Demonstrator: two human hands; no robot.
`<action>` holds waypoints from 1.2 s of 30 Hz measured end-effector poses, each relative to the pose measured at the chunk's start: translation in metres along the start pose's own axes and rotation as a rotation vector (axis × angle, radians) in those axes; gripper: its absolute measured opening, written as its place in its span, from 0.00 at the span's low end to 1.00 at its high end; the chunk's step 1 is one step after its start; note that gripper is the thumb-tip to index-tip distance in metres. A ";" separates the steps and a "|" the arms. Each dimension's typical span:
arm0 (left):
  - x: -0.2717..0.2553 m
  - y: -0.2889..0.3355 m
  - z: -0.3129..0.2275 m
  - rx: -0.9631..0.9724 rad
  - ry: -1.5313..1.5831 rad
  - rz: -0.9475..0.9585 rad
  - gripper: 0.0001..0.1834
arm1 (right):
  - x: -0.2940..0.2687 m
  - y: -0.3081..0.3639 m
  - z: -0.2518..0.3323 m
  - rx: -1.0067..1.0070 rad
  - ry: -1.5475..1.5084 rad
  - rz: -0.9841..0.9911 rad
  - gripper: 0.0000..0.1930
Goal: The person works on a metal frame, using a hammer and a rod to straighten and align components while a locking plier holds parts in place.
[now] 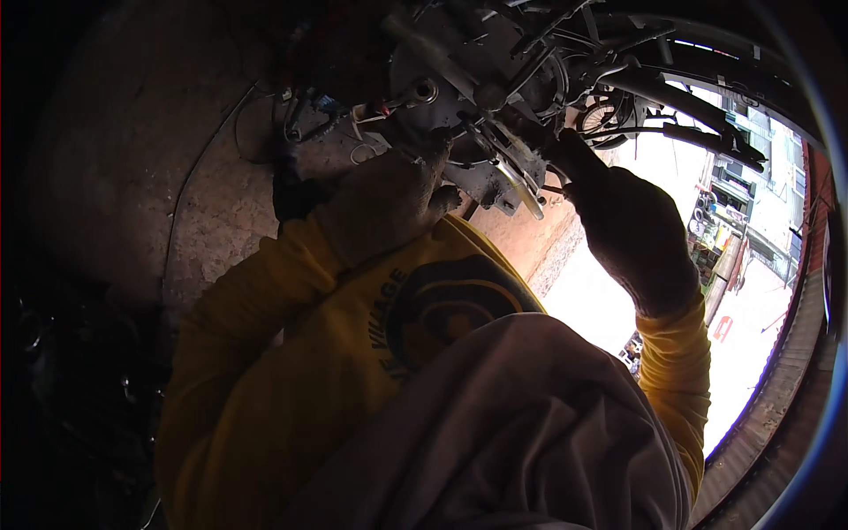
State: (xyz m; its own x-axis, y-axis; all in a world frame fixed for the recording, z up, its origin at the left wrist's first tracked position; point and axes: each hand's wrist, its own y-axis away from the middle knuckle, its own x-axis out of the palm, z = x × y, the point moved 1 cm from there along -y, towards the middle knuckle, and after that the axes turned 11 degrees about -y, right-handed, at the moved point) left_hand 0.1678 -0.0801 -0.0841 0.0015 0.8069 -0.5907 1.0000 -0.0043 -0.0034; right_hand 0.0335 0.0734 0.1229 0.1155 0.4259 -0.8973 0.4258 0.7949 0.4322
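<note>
In deep shade, my left hand (pixel 384 201) is up against the lower left of a greasy metal assembly (pixel 495 97), which looks like part of a motorcycle. Its fingers are bent and drawn together; what they hold is too dark to make out. My right hand (pixel 627 225) reaches in from the right side, fingers closed together at the assembly's edge, their tips lost in shadow. Between the hands a shiny curved metal bar (pixel 519 184) slants down. A ring-ended metal part (pixel 424 90) lies above my left hand, in front of a round plate.
A thin cable (pixel 190 177) trails over the brownish floor (pixel 132 132) at left. Dark bars and a tube (pixel 680 102) jut out at upper right. A spoked wheel (pixel 601 115) stands behind them. Beyond is a glaring bright opening. My raised knee (pixel 521 397) fills the lower middle.
</note>
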 end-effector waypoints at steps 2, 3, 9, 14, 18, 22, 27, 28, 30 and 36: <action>0.002 -0.001 0.000 0.002 0.025 -0.045 0.38 | -0.006 -0.006 -0.004 -0.113 -0.020 -0.131 0.22; 0.001 -0.001 -0.001 0.001 0.022 -0.044 0.38 | -0.011 -0.013 -0.002 -0.129 -0.066 -0.247 0.22; -0.003 0.000 -0.002 -0.039 0.098 -0.018 0.35 | -0.030 -0.018 0.012 -0.010 -0.195 -0.346 0.22; -0.012 0.012 -0.014 -0.079 -0.235 -0.176 0.23 | -0.003 -0.014 -0.005 0.186 -0.029 0.200 0.18; -0.011 0.009 -0.005 -0.017 -0.269 -0.240 0.16 | -0.025 -0.025 0.001 -0.153 0.002 -0.228 0.18; -0.007 0.010 -0.005 -0.014 -0.082 -0.176 0.15 | -0.046 -0.032 0.011 -0.092 -0.083 -0.263 0.17; -0.008 0.012 -0.004 0.009 -0.080 -0.174 0.16 | -0.003 -0.019 -0.002 -0.158 -0.045 -0.132 0.23; -0.010 0.013 -0.003 -0.008 -0.051 -0.158 0.16 | -0.003 -0.018 -0.004 -0.168 -0.011 -0.088 0.25; -0.013 0.012 -0.003 -0.019 -0.022 -0.144 0.16 | -0.014 -0.017 -0.007 -0.195 0.070 -0.077 0.25; -0.008 0.020 0.001 -0.025 -0.172 -0.094 0.16 | -0.073 -0.044 0.029 0.305 -0.413 -0.203 0.24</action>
State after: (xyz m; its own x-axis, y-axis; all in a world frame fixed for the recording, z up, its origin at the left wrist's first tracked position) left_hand 0.1875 -0.0868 -0.0800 -0.0904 0.6900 -0.7181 0.9955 0.0824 -0.0461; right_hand 0.0325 -0.0048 0.1670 0.3202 0.0237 -0.9471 0.7097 0.6562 0.2564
